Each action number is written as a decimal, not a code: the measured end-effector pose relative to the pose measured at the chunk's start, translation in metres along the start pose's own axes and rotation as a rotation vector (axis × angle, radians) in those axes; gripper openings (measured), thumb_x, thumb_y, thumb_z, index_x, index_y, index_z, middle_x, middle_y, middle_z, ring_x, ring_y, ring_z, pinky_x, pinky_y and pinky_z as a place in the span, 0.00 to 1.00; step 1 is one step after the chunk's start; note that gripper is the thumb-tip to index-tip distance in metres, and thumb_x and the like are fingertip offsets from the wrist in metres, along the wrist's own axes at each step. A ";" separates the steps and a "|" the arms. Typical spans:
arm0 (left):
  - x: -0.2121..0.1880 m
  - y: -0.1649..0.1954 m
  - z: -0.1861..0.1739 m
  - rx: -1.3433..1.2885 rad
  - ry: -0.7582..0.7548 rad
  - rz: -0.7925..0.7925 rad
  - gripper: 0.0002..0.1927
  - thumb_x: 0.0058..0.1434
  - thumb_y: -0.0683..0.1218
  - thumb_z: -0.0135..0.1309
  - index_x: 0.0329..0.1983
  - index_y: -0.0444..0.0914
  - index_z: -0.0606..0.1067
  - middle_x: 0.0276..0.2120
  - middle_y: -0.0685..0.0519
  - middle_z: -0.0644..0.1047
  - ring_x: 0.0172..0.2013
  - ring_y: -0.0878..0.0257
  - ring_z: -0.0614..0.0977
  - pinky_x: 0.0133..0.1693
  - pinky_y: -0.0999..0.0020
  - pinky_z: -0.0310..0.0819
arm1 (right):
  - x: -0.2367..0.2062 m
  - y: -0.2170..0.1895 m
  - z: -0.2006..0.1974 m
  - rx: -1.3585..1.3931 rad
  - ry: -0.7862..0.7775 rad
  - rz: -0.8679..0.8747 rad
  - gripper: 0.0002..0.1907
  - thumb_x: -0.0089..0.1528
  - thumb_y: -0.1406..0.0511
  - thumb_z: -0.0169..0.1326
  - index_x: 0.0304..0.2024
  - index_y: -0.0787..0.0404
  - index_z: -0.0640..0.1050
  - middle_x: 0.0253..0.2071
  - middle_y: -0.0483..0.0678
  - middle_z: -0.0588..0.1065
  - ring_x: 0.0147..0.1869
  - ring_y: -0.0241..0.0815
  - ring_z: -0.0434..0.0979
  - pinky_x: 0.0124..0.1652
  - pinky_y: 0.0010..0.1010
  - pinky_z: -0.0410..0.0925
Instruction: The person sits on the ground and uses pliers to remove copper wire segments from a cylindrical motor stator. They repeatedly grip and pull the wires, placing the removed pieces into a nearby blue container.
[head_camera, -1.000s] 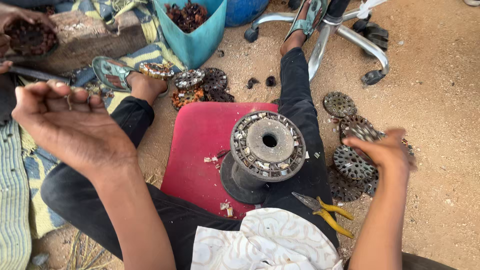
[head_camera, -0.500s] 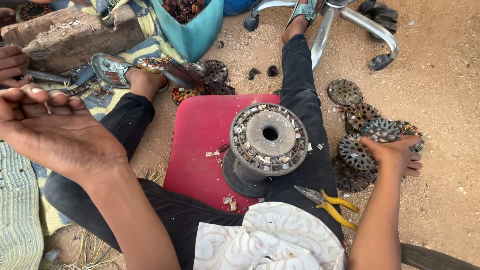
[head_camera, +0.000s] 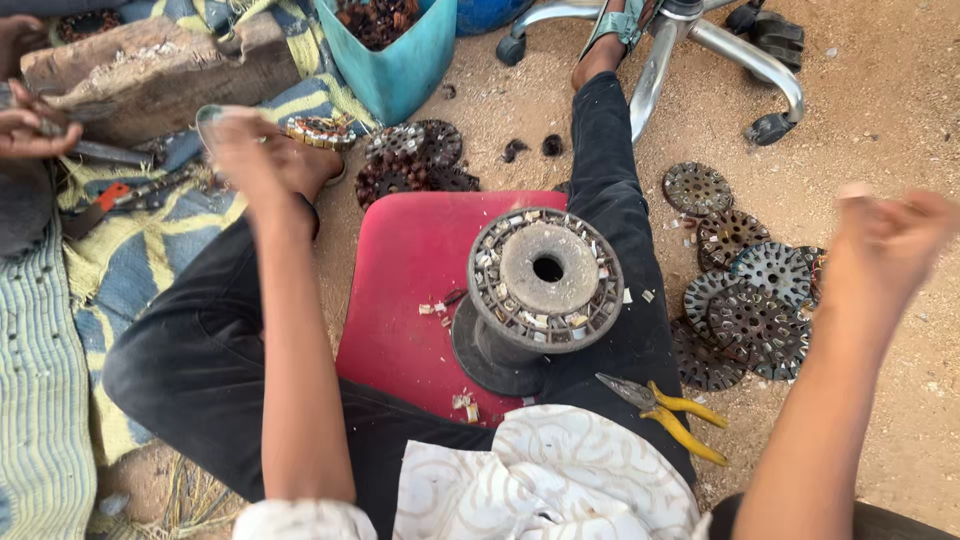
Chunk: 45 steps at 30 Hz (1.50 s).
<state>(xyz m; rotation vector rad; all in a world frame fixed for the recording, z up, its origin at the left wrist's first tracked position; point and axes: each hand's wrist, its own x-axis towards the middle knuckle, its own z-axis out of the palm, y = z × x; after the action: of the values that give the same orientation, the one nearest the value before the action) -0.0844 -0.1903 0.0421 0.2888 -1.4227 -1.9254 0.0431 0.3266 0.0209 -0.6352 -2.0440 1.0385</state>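
Note:
A round grey motor stator with a centre hole stands on a red plastic seat between my legs. My left hand is raised to the left of it, blurred, over my knee and a sandal. Off to the right my right hand is lifted above a pile of round slotted metal discs, also blurred, fingers curled. Neither hand touches the stator. Yellow-handled pliers lie on my right leg near the stator's base.
A teal bucket of coppery scrap stands at the back, with more discs before it. A chrome chair base is behind right. At left, another person's hand works by a rough block; a red-handled tool lies on the striped cloth.
My left hand has swung from the near left up and away toward the sandal. My right hand has lifted off the disc pile and moved right. The view has tilted closer.

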 end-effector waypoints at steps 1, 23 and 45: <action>0.010 -0.011 0.013 0.395 -0.033 -0.069 0.11 0.69 0.52 0.47 0.40 0.40 0.70 0.33 0.55 0.74 0.31 0.67 0.77 0.33 0.69 0.72 | -0.013 -0.016 0.000 -0.036 -0.095 0.060 0.20 0.73 0.60 0.55 0.63 0.57 0.65 0.57 0.51 0.73 0.62 0.44 0.75 0.59 0.39 0.69; -0.004 -0.113 0.011 0.229 -0.167 -0.854 0.37 0.54 0.50 0.70 0.58 0.23 0.68 0.38 0.42 0.80 0.34 0.54 0.86 0.34 0.51 0.83 | -0.120 -0.032 -0.010 -0.700 -1.131 -0.045 0.34 0.57 0.43 0.59 0.49 0.64 0.71 0.51 0.57 0.74 0.56 0.53 0.76 0.53 0.41 0.70; -0.004 -0.147 0.023 0.638 -0.427 0.178 0.20 0.61 0.46 0.70 0.42 0.34 0.70 0.41 0.50 0.67 0.40 0.59 0.68 0.44 0.63 0.67 | -0.100 -0.003 -0.015 -0.913 -1.331 0.278 0.46 0.41 0.41 0.73 0.49 0.64 0.74 0.43 0.59 0.80 0.51 0.52 0.81 0.48 0.39 0.74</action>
<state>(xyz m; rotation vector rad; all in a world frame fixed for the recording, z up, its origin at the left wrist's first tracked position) -0.1549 -0.1504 -0.0829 0.0313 -2.2509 -1.3912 0.1148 0.2621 -0.0102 -0.7516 -3.7782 0.6095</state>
